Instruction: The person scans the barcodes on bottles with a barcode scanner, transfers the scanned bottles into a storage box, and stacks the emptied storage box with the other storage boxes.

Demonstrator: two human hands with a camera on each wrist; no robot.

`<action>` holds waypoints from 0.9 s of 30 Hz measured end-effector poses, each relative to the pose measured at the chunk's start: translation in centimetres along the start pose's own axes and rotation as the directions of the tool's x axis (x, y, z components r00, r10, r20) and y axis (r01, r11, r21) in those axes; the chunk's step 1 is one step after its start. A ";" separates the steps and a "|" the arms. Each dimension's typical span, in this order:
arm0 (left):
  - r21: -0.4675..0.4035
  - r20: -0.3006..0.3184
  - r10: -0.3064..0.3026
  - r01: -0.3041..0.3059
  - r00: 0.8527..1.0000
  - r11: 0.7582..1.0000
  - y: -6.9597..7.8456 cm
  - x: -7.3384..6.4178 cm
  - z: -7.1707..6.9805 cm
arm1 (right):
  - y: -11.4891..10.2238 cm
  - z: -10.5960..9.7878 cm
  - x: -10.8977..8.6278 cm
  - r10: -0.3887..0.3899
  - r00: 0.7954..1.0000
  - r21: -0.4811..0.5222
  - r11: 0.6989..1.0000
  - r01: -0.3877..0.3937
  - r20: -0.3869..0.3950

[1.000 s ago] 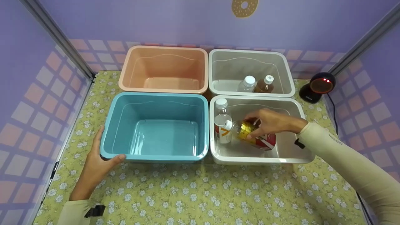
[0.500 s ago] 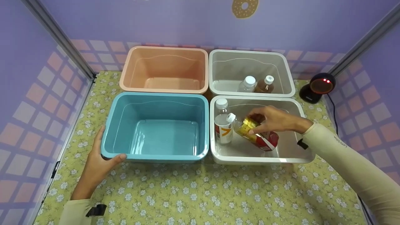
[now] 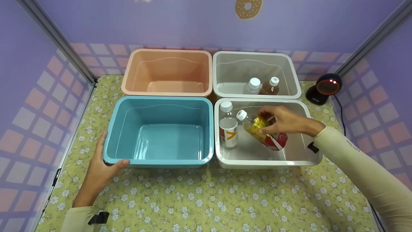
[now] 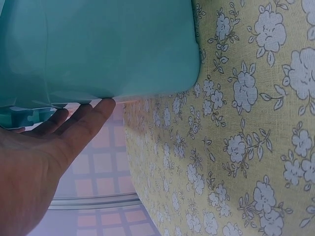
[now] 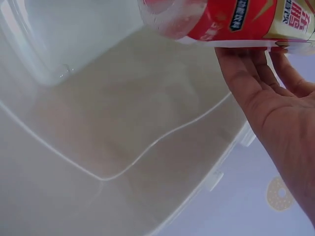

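My right hand grips a drink bottle with a gold and red label and a white cap. The bottle is tilted, cap toward the upper left, within the front right grey bin. In the right wrist view, the bottle's red label shows, and its base is off the bin's floor. Left of it in this bin stands a clear bottle with a white cap and a white, red and orange label. My left hand rests at the blue bin's front left corner, thumb on the rim, straight fingers against the outer side.
Behind stand an orange bin and another grey bin. The rear grey bin holds a clear bottle and a brown-filled bottle, both white-capped. A black scanner with red lights and a cable stands at the right on the flowered tablecloth.
The gold and red bottle has risen a little and shifted rightward, with its cap tipping further up. My left hand stays at the blue bin.
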State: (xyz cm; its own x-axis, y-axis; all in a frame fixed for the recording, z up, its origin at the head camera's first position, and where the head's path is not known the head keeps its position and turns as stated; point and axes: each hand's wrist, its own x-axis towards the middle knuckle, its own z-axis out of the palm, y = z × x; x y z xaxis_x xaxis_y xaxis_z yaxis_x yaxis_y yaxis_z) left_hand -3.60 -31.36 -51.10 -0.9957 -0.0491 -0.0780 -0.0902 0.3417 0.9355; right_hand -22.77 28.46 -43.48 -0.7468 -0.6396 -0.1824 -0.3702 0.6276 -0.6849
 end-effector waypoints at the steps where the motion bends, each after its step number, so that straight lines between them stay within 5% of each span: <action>1: 0.004 0.003 0.000 0.000 1.000 1.000 0.0 0.0 0.0 | 0.0 -0.1 -0.1 0.002 1.000 0.001 1.000 -0.002 -0.011; 18: 0.018 -0.015 0.020 -0.020 1.000 1.000 0.0 0.4 0.0 | -0.4 -2.1 -1.7 0.041 0.981 0.031 0.999 -0.035 -0.190; 27: 0.025 -0.009 0.011 -0.011 1.000 1.000 0.1 0.5 0.0 | -0.5 -3.4 -2.6 0.126 0.944 0.114 0.989 -0.096 -0.305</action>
State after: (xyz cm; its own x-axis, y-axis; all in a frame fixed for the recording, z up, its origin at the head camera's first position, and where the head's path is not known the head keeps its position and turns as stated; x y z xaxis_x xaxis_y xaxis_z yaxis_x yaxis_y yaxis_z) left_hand -4.08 -31.36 -51.05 -0.9965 -0.0537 -0.0646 -0.0798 0.3654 0.9274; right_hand -22.50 31.33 -40.26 -0.9203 -0.3888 -0.0434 -0.2319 0.6315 -0.7399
